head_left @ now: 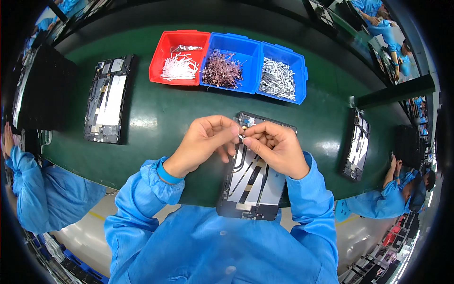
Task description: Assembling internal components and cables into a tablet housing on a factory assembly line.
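Over the upper part of an opened tablet-like device (272, 189), both hands meet fingertip to fingertip. My left hand (201, 142), with a blue band (169, 174) at the wrist, is closed in a pinch on a small white strip (241, 137). From the other side, thumb and forefinger of my right hand (280, 150) pinch the same strip. Fingers cover much of it, so its exact kind does not show. Beneath the hands, the device lies at the table's near edge, with black cables and a pale inner panel exposed; its top is partly hidden.
Beyond the hands stand a red bin (156, 64) of white strips, a blue bin (249, 80) of brownish thin parts and another blue bin (301, 78) of silvery strips. Similar opened devices lie left (109, 102) and right (358, 146) on the green table (156, 128). Co-workers sit at both sides.
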Motion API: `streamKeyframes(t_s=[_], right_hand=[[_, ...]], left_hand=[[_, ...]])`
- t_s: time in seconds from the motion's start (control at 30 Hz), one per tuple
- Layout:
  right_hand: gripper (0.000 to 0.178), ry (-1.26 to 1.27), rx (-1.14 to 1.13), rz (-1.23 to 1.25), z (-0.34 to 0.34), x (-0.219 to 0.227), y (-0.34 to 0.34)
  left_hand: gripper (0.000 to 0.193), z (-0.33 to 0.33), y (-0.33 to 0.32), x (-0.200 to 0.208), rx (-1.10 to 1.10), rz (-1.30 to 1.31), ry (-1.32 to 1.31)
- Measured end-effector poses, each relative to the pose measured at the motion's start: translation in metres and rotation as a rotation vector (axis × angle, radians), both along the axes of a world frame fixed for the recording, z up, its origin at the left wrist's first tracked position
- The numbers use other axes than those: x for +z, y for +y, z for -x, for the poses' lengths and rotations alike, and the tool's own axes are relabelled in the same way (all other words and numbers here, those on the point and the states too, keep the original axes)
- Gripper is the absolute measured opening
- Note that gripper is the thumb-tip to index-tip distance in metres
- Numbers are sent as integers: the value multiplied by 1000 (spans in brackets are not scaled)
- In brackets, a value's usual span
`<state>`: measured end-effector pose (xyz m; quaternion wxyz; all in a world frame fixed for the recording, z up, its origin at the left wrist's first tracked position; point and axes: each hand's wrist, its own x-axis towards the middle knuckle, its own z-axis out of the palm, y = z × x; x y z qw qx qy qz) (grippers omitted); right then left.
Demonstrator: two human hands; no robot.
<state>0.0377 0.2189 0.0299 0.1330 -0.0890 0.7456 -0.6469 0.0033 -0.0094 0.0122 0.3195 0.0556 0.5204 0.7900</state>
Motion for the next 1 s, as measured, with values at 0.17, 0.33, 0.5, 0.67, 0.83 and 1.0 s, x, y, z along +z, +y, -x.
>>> streamKeyframes(t_s=[0.17,0.33,0.5,0.67,0.83,1.0], right_hand=[[15,44,-1,6,3,1,-2],[12,97,-40,-35,1,1,-3],[8,350,8,-214,2,7,1],[12,480,-104,-184,1,17,2],[12,124,-283,203,-3,16,4],[9,137,-292,201,-5,11,10]], left_hand=[[24,2,1,3,-30,-14,-52],[21,2,-2,-1,-55,28,-54],[19,3,-2,1,-117,8,-135],[17,7,-3,-4,206,114,143],[25,59,-44,-8,979,462,480],[26,54,-46,-4,906,517,414]])
